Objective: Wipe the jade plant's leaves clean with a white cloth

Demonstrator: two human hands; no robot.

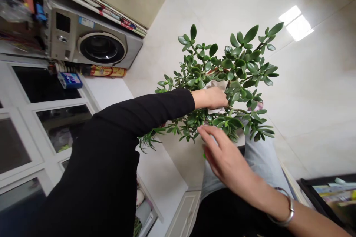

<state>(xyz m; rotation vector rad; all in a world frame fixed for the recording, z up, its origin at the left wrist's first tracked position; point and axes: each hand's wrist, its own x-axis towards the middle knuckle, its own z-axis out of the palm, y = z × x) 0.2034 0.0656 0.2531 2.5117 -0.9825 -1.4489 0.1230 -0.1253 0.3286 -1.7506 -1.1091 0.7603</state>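
Head view: jade plant between our hands

Our left hand [213, 98] is closed on a pale cloth [215, 110], pressed in among the stems of a jade plant [239, 59]. Our right hand [222, 152] is open, grasping nothing, right at the lower leaves. The plant stands just past our knee [258, 155], above the tiled floor [306, 92]. Its plump leaves look brittle, so we'd judge the thick stems the safer hold, taken gently.
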